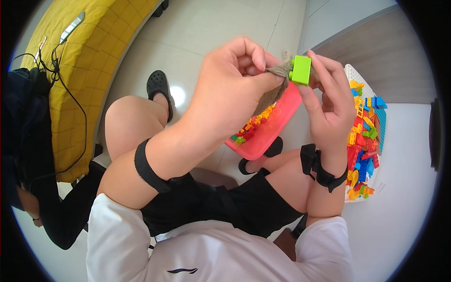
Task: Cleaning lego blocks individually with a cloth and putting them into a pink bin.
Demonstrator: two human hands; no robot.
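Between the thumb and fingers of my right hand (329,98) is a bright green toy building brick (302,70), its studs turned to the left. My left hand (225,88) pinches a grey-brown cloth (270,99), and a bunched part of it is pressed at the studded side of the brick. The rest of the cloth hangs down below my left hand. Beneath both hands sits a pink plastic tub (282,116) with small red, yellow and green pieces (252,127) in it; my left hand and the cloth hide part of it.
At the right, many coloured bricks (363,141) are heaped on a white tray (349,72) beside my right forearm. A yellow quilted cover (105,31) at the left bears a flat device (72,27) and black cables (82,109). Another person's arm (30,204) shows at the far left.
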